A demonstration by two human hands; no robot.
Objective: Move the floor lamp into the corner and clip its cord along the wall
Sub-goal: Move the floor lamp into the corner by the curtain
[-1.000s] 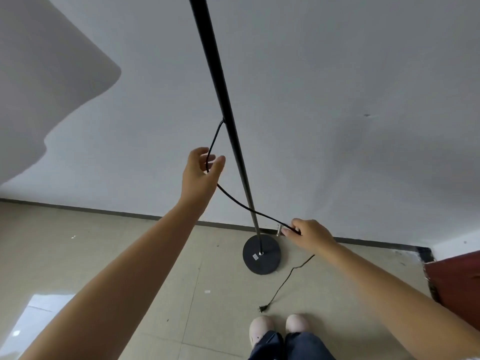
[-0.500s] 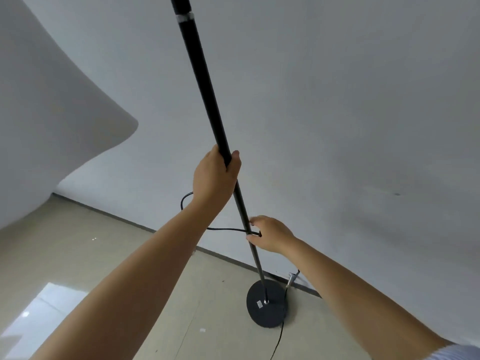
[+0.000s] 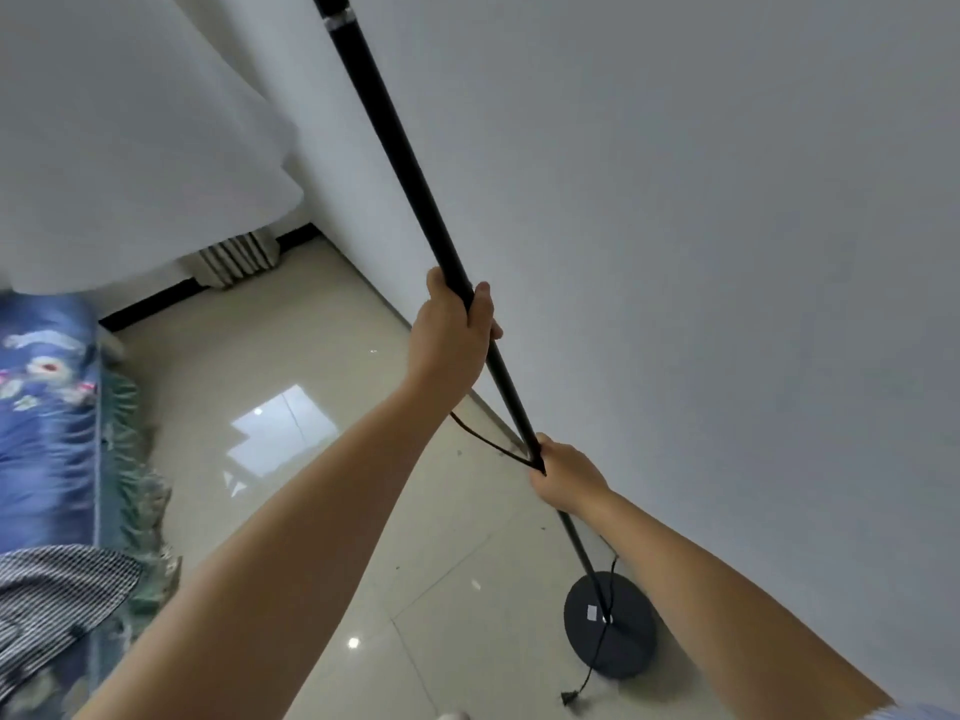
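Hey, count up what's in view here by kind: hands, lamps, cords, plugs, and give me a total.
Hands: 2, left hand and right hand, both on the pole
Lamps: 1, lamp
Cords: 1, cord
Plugs: 1, plug on the floor
Total: 5

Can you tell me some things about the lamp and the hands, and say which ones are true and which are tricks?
1. Both hands hold the lamp pole. True: the left hand grips higher, the right hand lower.
2. The lamp base is square. False: it is round and black.
3. The plug lies loose on the floor. True.
4. The cord is clipped to the wall. False: it hangs in a loop between the hands.
5. The floor is carpet. False: it is shiny tile.
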